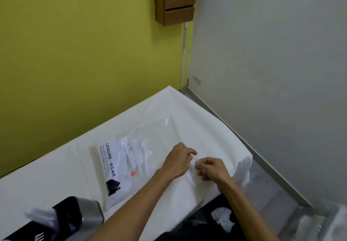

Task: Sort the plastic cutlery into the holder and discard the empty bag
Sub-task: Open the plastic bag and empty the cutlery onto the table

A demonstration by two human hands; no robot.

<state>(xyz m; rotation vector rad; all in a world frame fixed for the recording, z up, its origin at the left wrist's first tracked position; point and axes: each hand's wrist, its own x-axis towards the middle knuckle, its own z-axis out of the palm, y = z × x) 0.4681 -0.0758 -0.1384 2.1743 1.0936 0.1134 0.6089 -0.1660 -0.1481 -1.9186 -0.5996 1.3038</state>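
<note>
white table (56,167), "leisure · wear" bag (120,167), left hand (177,160) and right hand (213,169) pinched, perhaps on cutlery (195,161)

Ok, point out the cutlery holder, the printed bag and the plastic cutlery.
cutlery holder (92,212): head view, grey metal side.
printed bag (110,158): head view, lettered white panel.
plastic cutlery (129,152): head view, middle of the pile.

white cutlery (135,154), clear bag (120,165), yellow-green wall (75,52)
</note>
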